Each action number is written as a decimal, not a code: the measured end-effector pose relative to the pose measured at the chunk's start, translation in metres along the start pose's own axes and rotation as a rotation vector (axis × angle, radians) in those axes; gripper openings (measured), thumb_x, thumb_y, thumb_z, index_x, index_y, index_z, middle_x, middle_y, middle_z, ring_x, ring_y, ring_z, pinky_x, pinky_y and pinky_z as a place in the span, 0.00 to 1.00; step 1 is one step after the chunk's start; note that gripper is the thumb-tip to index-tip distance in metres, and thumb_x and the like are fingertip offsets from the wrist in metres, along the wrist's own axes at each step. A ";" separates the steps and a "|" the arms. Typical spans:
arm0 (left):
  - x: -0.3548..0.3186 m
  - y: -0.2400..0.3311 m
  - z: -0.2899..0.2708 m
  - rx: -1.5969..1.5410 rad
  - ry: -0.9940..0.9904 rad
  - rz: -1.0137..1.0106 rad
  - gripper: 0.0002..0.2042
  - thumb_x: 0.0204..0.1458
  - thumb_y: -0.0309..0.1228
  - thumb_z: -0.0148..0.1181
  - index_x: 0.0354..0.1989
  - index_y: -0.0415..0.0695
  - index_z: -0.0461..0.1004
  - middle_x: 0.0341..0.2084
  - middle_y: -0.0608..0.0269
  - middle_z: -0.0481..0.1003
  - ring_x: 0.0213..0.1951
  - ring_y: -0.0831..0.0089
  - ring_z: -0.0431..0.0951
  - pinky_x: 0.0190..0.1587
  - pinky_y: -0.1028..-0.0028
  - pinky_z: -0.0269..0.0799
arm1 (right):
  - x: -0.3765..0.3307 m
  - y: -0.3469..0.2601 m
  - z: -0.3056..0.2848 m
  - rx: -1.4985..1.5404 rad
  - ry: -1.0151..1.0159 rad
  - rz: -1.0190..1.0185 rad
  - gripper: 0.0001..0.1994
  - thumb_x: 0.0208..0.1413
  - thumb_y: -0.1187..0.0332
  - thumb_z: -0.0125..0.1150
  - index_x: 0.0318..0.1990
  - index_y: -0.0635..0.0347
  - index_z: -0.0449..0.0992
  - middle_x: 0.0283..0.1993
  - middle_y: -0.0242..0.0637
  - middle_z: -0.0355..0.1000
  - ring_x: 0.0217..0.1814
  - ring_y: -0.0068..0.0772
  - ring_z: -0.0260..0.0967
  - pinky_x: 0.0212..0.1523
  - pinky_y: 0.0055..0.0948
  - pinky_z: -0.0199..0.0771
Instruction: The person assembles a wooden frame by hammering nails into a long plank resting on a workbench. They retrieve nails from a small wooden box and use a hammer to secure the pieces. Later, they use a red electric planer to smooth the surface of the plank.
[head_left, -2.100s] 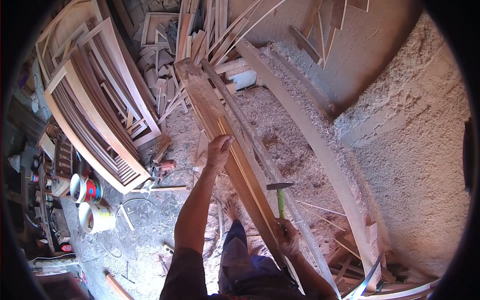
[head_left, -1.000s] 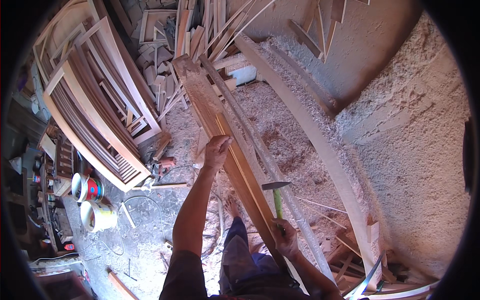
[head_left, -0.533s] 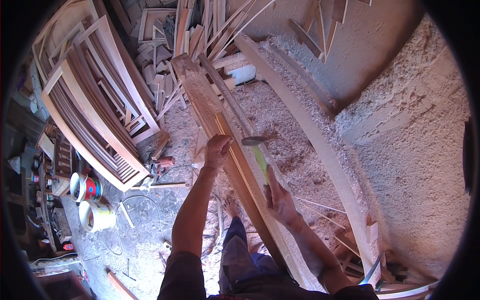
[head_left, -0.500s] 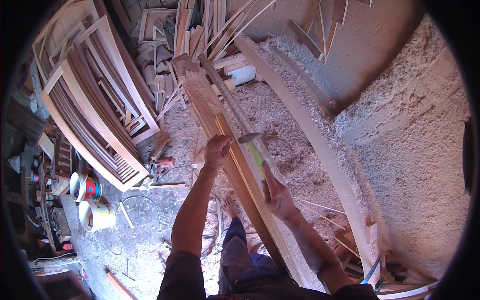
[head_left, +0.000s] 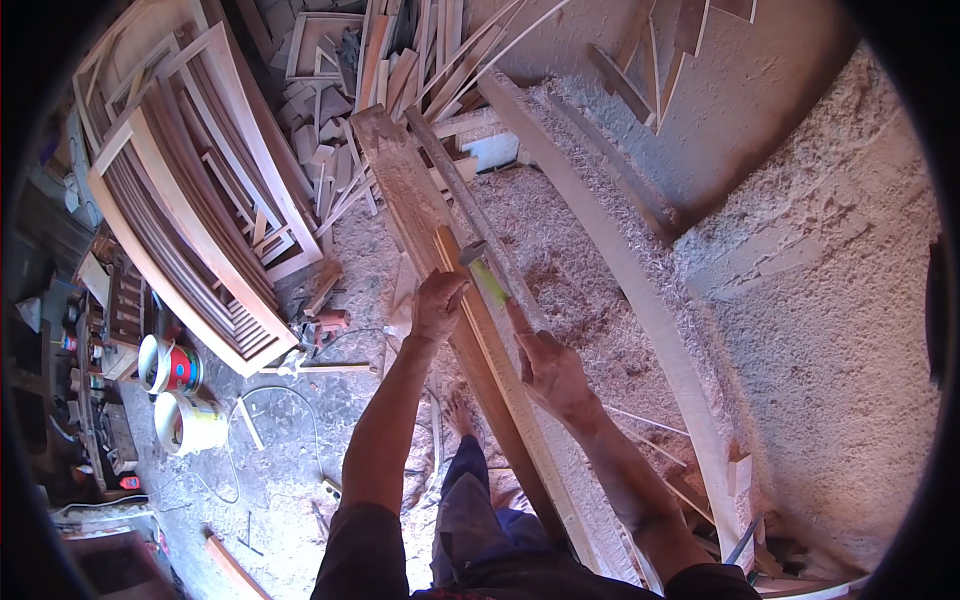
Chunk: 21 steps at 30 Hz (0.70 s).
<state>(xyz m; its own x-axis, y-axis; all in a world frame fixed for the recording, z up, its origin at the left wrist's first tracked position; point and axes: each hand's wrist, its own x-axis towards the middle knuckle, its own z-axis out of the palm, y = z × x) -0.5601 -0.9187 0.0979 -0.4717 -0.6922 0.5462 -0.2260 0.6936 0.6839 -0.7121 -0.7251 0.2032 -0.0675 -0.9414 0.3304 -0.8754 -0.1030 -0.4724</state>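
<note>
A hammer (head_left: 489,284) with a green-yellow handle and a dark metal head is gripped in my right hand (head_left: 553,372). Its head hovers close to the fingers of my left hand (head_left: 438,303), over the edge of a narrow orange-brown wooden strip (head_left: 480,338). That strip lies lengthwise along a thick, long wooden beam (head_left: 395,180). My left hand rests at the strip with fingers pinched together; what they hold, if anything, is too small to make out.
Slatted wooden frames (head_left: 190,220) lean at the left. Two buckets (head_left: 190,425) and a thin cable (head_left: 315,415) are on the floor. A long pale board (head_left: 640,290) runs down the right, beside heaped wood shavings (head_left: 820,300). Offcuts (head_left: 400,70) pile up at the far end.
The hammer head has swung left, closer to my left hand and the strip. My right hand has shifted slightly. My left hand keeps its place on the strip.
</note>
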 end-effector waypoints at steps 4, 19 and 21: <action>0.002 -0.001 0.006 0.039 0.010 0.015 0.09 0.52 0.18 0.55 0.39 0.43 0.75 0.33 0.57 0.78 0.39 0.54 0.79 0.58 0.49 0.67 | -0.006 0.006 0.006 -0.102 -0.056 0.008 0.40 0.52 0.76 0.58 0.74 0.46 0.51 0.20 0.43 0.69 0.18 0.40 0.70 0.19 0.40 0.74; -0.015 -0.014 0.001 0.034 -0.001 -0.073 0.12 0.53 0.21 0.60 0.47 0.42 0.76 0.39 0.53 0.78 0.41 0.55 0.79 0.54 0.64 0.72 | -0.017 0.008 0.022 0.032 -0.057 0.084 0.33 0.56 0.77 0.54 0.71 0.52 0.58 0.20 0.45 0.67 0.19 0.40 0.68 0.21 0.40 0.67; -0.014 0.024 0.025 -0.004 0.137 -0.223 0.20 0.52 0.26 0.63 0.55 0.41 0.71 0.45 0.48 0.75 0.48 0.51 0.75 0.57 0.62 0.69 | -0.033 0.018 0.021 0.156 -0.059 0.219 0.31 0.57 0.77 0.52 0.70 0.47 0.60 0.22 0.49 0.69 0.22 0.47 0.69 0.26 0.45 0.69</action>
<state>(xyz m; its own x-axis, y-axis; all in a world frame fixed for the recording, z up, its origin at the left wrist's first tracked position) -0.5800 -0.8874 0.0949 -0.2907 -0.8485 0.4422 -0.3083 0.5206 0.7962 -0.7157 -0.7024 0.1669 -0.2147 -0.9634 0.1606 -0.7583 0.0608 -0.6491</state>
